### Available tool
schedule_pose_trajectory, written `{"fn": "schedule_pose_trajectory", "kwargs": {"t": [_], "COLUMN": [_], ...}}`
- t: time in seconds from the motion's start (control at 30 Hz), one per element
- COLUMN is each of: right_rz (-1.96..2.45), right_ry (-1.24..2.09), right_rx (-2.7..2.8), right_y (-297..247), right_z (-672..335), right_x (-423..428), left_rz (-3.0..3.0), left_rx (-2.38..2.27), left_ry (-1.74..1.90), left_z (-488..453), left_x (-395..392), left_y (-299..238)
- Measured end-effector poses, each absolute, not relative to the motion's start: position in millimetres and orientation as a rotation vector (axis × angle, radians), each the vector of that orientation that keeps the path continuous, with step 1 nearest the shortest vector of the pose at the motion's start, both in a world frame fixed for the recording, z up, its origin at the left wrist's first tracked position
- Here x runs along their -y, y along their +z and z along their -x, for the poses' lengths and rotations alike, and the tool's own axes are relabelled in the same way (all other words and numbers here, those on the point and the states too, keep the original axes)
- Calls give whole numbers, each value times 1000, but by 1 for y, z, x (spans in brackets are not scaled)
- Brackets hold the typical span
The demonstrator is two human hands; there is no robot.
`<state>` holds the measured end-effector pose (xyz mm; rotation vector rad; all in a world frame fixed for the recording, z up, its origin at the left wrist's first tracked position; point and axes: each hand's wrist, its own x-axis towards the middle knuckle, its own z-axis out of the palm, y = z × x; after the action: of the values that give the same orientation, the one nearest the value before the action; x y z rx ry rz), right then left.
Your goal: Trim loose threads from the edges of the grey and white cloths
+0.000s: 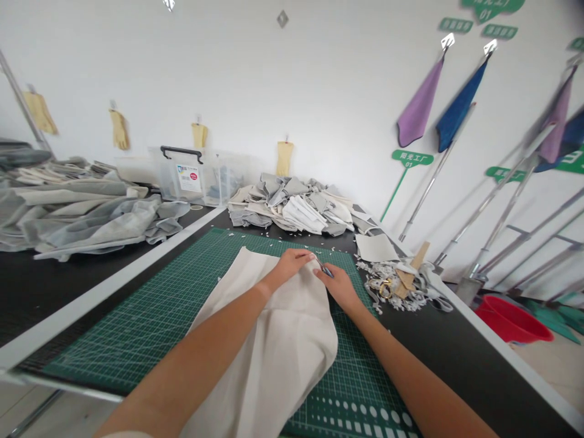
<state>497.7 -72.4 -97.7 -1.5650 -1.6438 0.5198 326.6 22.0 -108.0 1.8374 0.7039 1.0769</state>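
My left hand (289, 267) pinches the top corner of a cream cloth piece (269, 353), which lies in soft folds on a green cutting mat (137, 322). My right hand (335, 286) meets it there, its fingers on a small pair of blue-handled snips (326, 271). The snips' tips sit at the cloth's corner, partly hidden by my fingers. Small white trimmings dot the mat's far edge.
A heap of grey and cream cloth pieces (292, 207) lies beyond the mat. A larger grey pile (82, 213) fills the left table, with a clear plastic box (196, 179) behind it. Scraps and cardboard (396, 283) sit to the right; a red basin (513, 319) stands on the floor.
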Motion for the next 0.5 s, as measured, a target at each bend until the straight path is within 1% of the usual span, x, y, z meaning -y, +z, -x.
{"fn": "schedule_pose_trajectory", "kwargs": {"t": [0.1,0.2,0.37,0.5], "right_rz": [1502,1478,1510,1464], "right_ry": [809,1016,1189,1324], "right_rx": [1537,1481,1546,1686], "right_y": [-97,-91,-75,-64], "right_z": [-493,-486,-478,-484], "right_x": [75,82,93,98], "left_rz": [-1828,-1870,-1974,-1884], "left_rx": [-841,-945,-1132,-1169], "left_ry": [1254,1426,1637,1894], "left_z": [-325,-315,-287,-257], "left_x": [-25,-22,-13,-10], "left_y": [-102,-79,-16,37]}}
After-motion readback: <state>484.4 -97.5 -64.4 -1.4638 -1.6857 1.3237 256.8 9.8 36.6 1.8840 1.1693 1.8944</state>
